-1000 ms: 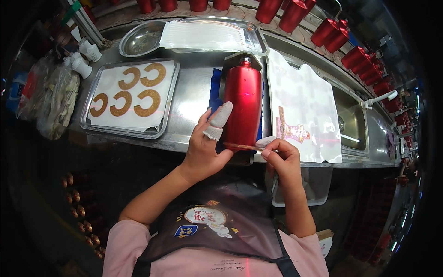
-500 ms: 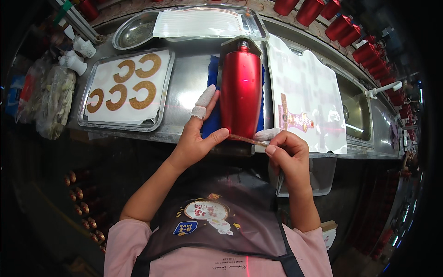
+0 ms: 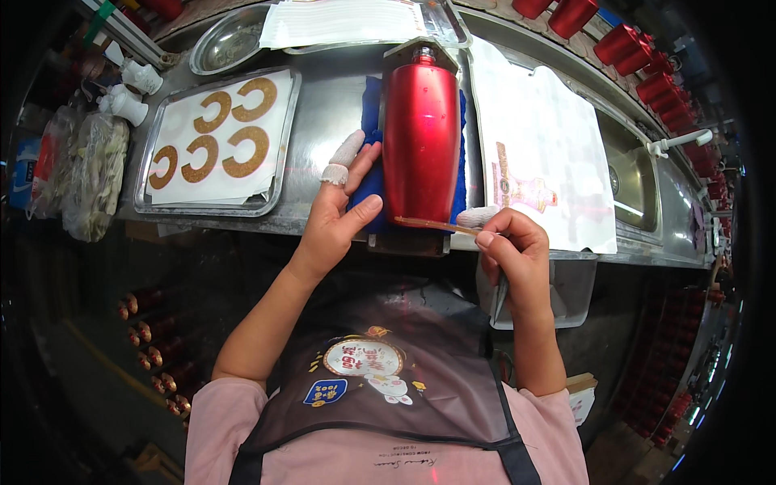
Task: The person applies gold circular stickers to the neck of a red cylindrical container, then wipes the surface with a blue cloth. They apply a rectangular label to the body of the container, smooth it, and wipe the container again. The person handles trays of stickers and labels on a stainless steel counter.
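Note:
A glossy red bottle point(image 3: 420, 145) with a dark neck lies on its side on a blue cloth point(image 3: 371, 101), its base toward me. A thin gold decal strip point(image 3: 436, 225) runs across the bottle near the base. Its right end is pinched between thumb and forefinger of my right hand point(image 3: 517, 250), which wears a white finger cover. A slim grey tool point(image 3: 499, 295) shows below that palm; its kind is unclear. My left hand point(image 3: 331, 210), also with a covered finger, is open at the bottle's left side, thumb raised off the strip.
On the left, a metal tray point(image 3: 283, 162) holds a sheet with several gold C-shaped decals point(image 3: 200, 159). A white sheet point(image 3: 550, 121) with decals lies right of the bottle, before a sink point(image 3: 630, 194). White sheets point(image 3: 339, 24) and a metal bowl point(image 3: 230, 40) sit behind.
My left thumb has come off the strip and moved left, away from the bottle's base. My right hand keeps its pinch on the strip. The whole view has shifted slightly.

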A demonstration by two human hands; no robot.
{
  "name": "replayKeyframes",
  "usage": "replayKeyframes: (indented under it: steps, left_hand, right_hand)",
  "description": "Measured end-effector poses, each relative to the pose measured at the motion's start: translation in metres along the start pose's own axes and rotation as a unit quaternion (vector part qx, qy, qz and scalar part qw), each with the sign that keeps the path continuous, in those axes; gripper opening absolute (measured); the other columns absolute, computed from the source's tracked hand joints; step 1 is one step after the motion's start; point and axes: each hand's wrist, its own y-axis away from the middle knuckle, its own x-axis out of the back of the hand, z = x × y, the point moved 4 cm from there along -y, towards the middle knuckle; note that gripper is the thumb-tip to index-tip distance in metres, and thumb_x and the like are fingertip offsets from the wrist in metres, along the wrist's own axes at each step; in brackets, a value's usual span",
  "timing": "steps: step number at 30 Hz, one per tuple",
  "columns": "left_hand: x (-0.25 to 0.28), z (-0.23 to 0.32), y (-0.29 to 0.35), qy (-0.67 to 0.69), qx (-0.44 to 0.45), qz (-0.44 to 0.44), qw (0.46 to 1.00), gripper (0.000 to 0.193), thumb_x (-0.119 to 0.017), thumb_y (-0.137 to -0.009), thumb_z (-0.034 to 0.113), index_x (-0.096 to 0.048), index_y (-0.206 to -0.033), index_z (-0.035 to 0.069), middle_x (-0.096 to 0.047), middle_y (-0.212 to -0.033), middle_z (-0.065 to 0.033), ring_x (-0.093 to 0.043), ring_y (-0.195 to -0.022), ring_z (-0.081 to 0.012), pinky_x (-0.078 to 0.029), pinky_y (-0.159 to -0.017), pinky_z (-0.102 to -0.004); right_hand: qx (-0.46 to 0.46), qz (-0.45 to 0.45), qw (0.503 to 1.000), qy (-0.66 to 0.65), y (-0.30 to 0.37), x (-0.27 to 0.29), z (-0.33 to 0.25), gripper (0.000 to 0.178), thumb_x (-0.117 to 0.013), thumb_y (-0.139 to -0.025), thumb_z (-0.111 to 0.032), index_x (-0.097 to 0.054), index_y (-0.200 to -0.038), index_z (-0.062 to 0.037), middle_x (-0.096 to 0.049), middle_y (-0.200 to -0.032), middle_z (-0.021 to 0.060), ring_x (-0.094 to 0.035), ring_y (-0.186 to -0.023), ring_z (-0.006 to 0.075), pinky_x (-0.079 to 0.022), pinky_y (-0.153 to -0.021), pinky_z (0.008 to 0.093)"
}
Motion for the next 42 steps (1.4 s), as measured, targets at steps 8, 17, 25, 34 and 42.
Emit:
replayKeyframes:
  steps: [8,17,25,34,42]
  left_hand:
    - [-0.012,0.001,0.0,-0.12,-0.056,-0.022,0.991,0.095,-0.074,-0.09,0.017,-0.013,-0.16,-0.001,-0.032,-0.16,-0.026,-0.023,-0.154,-0.0279,-0.015,-0.123,-0.039]
    - [-0.009,-0.001,-0.001,-0.134,-0.046,-0.012,0.99,0.095,-0.075,-0.089,0.016,-0.013,-0.16,-0.002,-0.029,-0.16,-0.0283,-0.023,-0.153,-0.0291,-0.016,-0.123,-0.039]
    - [-0.009,0.002,-0.006,-0.051,-0.012,-0.012,0.999,0.087,-0.068,-0.094,0.012,-0.013,-0.16,-0.002,-0.031,-0.161,-0.0248,-0.026,-0.153,-0.0271,-0.018,-0.123,-0.038]
    - [-0.014,0.002,-0.011,-0.115,-0.04,-0.016,0.992,0.093,-0.072,-0.093,0.017,-0.011,-0.158,-0.007,-0.032,-0.16,-0.0256,-0.031,-0.15,-0.028,-0.022,-0.122,-0.0388]
    - [-0.013,0.007,-0.012,-0.146,-0.039,-0.018,0.988,0.093,-0.072,-0.093,0.02,-0.011,-0.157,-0.008,-0.032,-0.16,-0.0258,-0.03,-0.15,-0.0286,-0.021,-0.122,-0.0394]
  right_hand:
    - [0.032,0.008,0.999,-0.001,0.006,0.004,-0.008,0.014,-0.067,-0.088,-0.011,-0.058,-0.079,-0.0043,-0.052,-0.059,-0.0019,-0.044,-0.044,0.0048,-0.032,-0.042,0.0208]
    - [-0.005,0.01,1.0,-0.023,0.0,0.008,0.001,0.009,-0.068,-0.088,-0.007,-0.063,-0.081,-0.0034,-0.058,-0.066,-0.0023,-0.048,-0.052,0.0031,-0.035,-0.047,0.0189]
    - [0.011,0.022,1.0,-0.003,-0.003,0.008,-0.005,0.015,-0.066,-0.089,-0.014,-0.058,-0.079,-0.005,-0.05,-0.057,-0.0028,-0.042,-0.043,0.0043,-0.032,-0.043,0.02]
    - [0.026,0.02,0.999,-0.011,-0.01,0.01,-0.007,0.015,-0.065,-0.09,-0.012,-0.058,-0.08,-0.0049,-0.049,-0.057,-0.0031,-0.041,-0.044,0.0036,-0.031,-0.042,0.0196]
    - [-0.008,0.012,0.999,-0.038,-0.011,0.014,-0.008,0.011,-0.067,-0.087,-0.006,-0.062,-0.078,-0.0042,-0.056,-0.066,-0.0044,-0.047,-0.055,0.002,-0.033,-0.049,0.0188]
